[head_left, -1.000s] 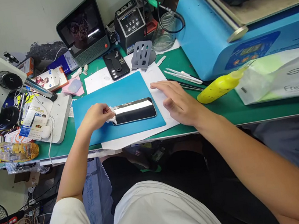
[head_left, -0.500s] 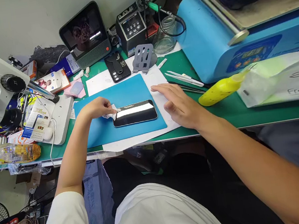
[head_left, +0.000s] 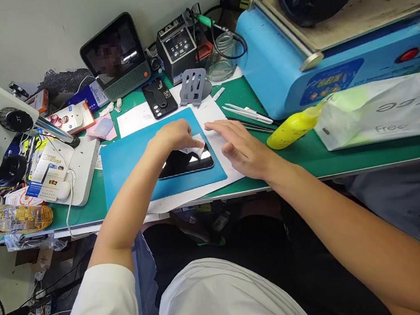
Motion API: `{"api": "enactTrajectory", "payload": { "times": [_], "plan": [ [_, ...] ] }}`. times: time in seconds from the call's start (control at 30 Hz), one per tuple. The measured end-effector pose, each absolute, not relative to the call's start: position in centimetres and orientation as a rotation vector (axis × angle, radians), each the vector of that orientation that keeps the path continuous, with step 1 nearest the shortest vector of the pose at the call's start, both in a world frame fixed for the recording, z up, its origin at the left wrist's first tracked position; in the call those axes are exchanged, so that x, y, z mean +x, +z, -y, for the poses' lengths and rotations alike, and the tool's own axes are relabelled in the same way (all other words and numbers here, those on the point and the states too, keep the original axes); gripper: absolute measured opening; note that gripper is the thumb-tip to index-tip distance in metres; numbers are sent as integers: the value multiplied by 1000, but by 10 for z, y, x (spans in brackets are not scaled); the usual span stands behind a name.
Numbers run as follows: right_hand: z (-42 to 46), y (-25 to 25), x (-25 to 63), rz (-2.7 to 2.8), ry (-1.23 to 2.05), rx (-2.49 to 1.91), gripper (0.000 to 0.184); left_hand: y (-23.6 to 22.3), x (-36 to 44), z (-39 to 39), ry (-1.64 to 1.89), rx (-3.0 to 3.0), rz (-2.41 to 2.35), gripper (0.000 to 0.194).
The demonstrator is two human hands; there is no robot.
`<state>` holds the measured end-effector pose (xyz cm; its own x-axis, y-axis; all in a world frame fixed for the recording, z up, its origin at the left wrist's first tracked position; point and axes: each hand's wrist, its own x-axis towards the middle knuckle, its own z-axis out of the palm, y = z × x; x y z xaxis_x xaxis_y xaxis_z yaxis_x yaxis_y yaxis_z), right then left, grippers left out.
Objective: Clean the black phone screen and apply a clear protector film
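A smartphone (head_left: 185, 165) lies screen up on a blue mat (head_left: 124, 161), its long side facing me. My left hand (head_left: 176, 135) pinches a white wipe (head_left: 194, 149) and presses it on the right part of the screen. The hand and forearm hide the phone's upper left portion. To the right of the phone, my right hand (head_left: 243, 150) hovers over white paper and the green bench with its fingers stretched out, holding nothing.
A yellow bottle (head_left: 292, 127), tweezers (head_left: 249, 114) and a wipes pack (head_left: 387, 110) lie right. Behind them stands a blue heating machine (head_left: 275, 65). At the back are a black phone (head_left: 160, 98), a phone stand (head_left: 193, 87) and a screen device (head_left: 113, 56). A microscope (head_left: 13, 120) stands left.
My left hand has slid the wipe rightward across the phone, from its left end to its right part. My right hand keeps its pose. The view has shifted slightly.
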<state>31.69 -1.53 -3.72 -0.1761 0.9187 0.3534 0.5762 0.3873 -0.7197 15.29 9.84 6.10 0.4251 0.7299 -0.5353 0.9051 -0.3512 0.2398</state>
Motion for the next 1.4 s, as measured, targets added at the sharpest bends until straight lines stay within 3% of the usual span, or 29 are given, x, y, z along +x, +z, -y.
{"api": "enactTrajectory", "payload": {
  "times": [0.2, 0.6, 0.93, 1.1, 1.3, 1.4],
  "plan": [
    [16, -37, 317, 1874, 529, -1290, 93, 64, 148, -100, -508, 2163, -1433, 37],
    [16, -38, 317, 1886, 498, -1284, 99, 68, 159, -100, -575, 2180, -1433, 40],
    [18, -38, 320, 1888, 531, -1298, 96, 61, 76, -99, -406, 2092, -1475, 39],
    [17, -43, 321, 1916, 503, -1326, 87, 57, 29, -78, -137, 2162, -1421, 28],
    [19, -37, 320, 1909, 499, -1353, 88, 49, -5, -93, -62, 2370, -1252, 4],
    [22, -20, 308, 1949, 436, -1354, 75, 38, -8, -102, 126, 2601, -1093, 30]
  ]
}}
